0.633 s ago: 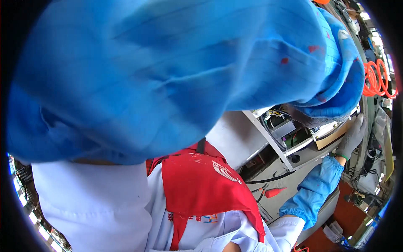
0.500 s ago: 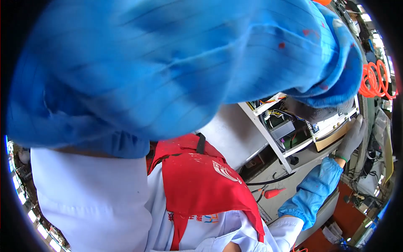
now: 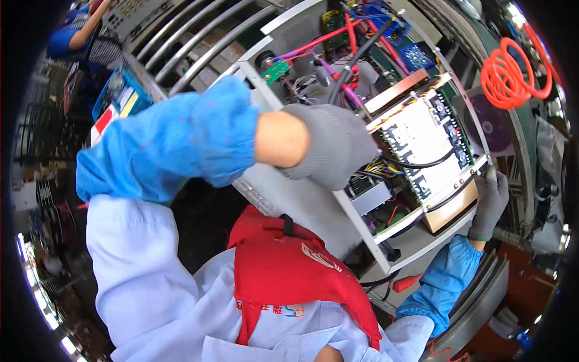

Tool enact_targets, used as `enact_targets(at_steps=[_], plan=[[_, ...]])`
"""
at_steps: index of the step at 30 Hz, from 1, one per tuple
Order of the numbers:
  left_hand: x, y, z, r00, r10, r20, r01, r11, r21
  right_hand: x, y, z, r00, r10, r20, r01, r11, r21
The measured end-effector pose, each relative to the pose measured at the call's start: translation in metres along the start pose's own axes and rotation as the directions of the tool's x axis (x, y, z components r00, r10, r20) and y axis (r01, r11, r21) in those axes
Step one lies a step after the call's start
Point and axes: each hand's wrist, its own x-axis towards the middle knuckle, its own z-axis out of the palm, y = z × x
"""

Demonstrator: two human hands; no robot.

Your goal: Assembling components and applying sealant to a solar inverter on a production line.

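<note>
My gloved left hand (image 3: pixel 335 151) reaches among stiff cables (image 3: pixel 347 72); my right hand (image 3: pixel 490 202) grips the heavy, fragile control chassis (image 3: pixel 313 202) by its edge.

the left hand (image 3: pixel 335 151), in a grey glove, covers part of the open metal chassis (image 3: pixel 301 199), so its fingertips and whatever they touch stay hidden. the right hand (image 3: pixel 490 204) grips the chassis's far corner, palm unseen. a person (image 3: pixel 78 33) at the upper left is cut off by the rim.
</note>
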Motion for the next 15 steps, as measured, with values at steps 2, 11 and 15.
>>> enact_targets(at_steps=[2, 11, 15], plan=[[0.005, 0.004, -0.021, 0.979, -0.095, 0.178, 0.104, 0.994, -0.042, 0.001, 0.008, -0.002, 0.997, 0.077, -0.001, -0.077, 0.990, 0.122], [0.018, -0.002, -0.003, 0.942, -0.167, 0.292, 0.210, 0.970, -0.122, -0.012, 0.009, -0.012, 0.999, -0.050, -0.008, 0.050, 0.997, 0.062], [0.011, -0.001, 0.004, 0.970, -0.159, 0.182, 0.183, 0.975, -0.126, -0.013, 0.003, -0.011, 0.999, -0.039, -0.006, 0.039, 0.997, 0.063]])
